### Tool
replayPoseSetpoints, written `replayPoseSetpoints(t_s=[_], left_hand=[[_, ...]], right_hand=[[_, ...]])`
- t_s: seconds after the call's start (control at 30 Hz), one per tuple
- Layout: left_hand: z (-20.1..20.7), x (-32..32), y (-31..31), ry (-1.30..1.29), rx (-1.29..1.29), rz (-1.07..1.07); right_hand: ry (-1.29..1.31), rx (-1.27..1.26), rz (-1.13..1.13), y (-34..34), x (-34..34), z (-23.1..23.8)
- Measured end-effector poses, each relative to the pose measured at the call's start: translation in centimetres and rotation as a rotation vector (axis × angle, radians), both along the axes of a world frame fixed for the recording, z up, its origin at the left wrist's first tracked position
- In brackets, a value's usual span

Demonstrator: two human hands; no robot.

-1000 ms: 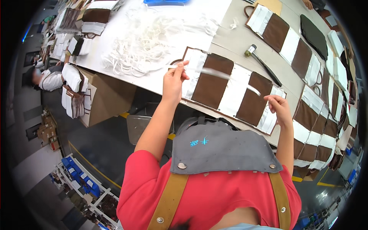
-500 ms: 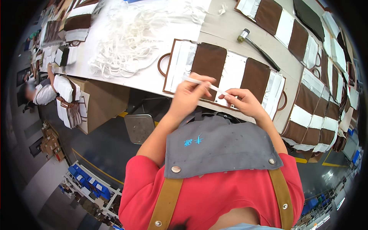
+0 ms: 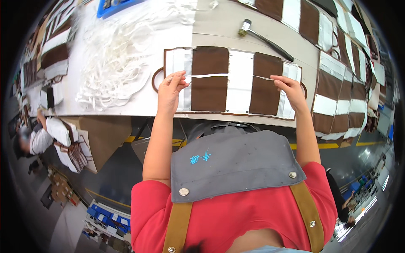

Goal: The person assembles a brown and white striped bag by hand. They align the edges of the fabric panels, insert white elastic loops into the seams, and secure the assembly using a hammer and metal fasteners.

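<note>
A thin white strip [image 3: 209, 75] stretches between my two hands, above an opened-out brown and white bag panel [image 3: 211, 95] on the table. My left hand [image 3: 171, 86] pinches one end, over the panel's left part near its brown loop handle [image 3: 156, 80]. At the other end my right hand [image 3: 289, 89] pinches the strip between thumb and forefinger, above the panel's right part. Against the panel's white middle the strip is hard to make out.
A heap of loose white strips [image 3: 114, 63] lies left of the panel. Behind it is a hammer [image 3: 265, 38] with a black handle. Stacked brown and white panels [image 3: 337, 90] fill the right side. A blue tray [image 3: 116, 7] sits at the back; a co-worker [image 3: 36, 139] is at far left.
My hands have moved apart, the left to the left and the right to the right. The strip, held close between them before, is now drawn out across the panel.
</note>
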State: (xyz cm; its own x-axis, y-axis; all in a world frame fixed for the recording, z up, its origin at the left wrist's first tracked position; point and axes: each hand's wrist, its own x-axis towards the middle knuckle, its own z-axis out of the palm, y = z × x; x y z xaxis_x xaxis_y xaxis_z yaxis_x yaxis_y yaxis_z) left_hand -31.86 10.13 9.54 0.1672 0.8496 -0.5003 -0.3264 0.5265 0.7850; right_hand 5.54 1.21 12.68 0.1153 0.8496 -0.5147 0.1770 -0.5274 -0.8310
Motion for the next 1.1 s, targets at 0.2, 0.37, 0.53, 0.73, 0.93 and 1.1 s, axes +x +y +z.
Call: replayPoseSetpoints(t_s=[0.2, 0.37, 0.53, 0.73, 0.93, 1.1], left_hand=[[-2.2, 1.5, 2.1, 0.173, 0.108, -0.133], [-3.7, 3.6, 3.9, 0.353, 0.159, -0.139], [-5.8, 5.8, 5.8, 0.379, 0.205, -0.101], [-9.1, 5.5, 6.7, 0.704, 0.302, -0.160], [-9.1, 6.0, 6.5, 0.657, 0.313, -0.063], [-8.6, 5.5, 6.8, 0.650, 0.289, -0.022]], right_hand=[[0.125, 0.114, -0.353, 0.6, -0.8, -3.8], [0.089, 0.282, -0.661, 1.9, -0.5, -8.3], [0.031, 0.273, -0.802, 3.4, 0.1, -10.8], [-0.204, 0.108, -0.702, 4.2, 0.1, -10.9], [-0.492, -0.006, -0.492, 4.4, 1.4, -11.9], [-0.904, -0.105, -0.180, 6.2, 1.4, -9.8]])
